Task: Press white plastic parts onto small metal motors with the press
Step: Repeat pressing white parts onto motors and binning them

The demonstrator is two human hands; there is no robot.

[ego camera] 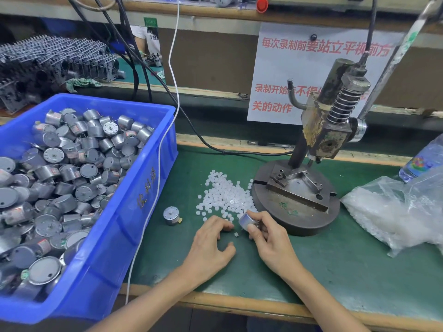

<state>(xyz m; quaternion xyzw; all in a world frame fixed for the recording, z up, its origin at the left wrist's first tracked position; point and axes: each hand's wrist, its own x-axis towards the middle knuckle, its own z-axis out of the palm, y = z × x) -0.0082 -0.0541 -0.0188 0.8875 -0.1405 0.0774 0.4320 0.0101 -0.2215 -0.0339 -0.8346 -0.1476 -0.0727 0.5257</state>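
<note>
My right hand grips a small metal motor just in front of the press base. My left hand lies on the green mat with its fingers curled over the near edge of a pile of white plastic parts; whether it pinches one is hidden. One loose white part lies between the hands. Another motor stands alone on the mat left of the pile. The press head hangs above the empty fixture.
A blue bin full of motors fills the left side. A clear bag of white parts and a water bottle lie at the right. A white cable drapes over the bin. The press lever rises at the upper right.
</note>
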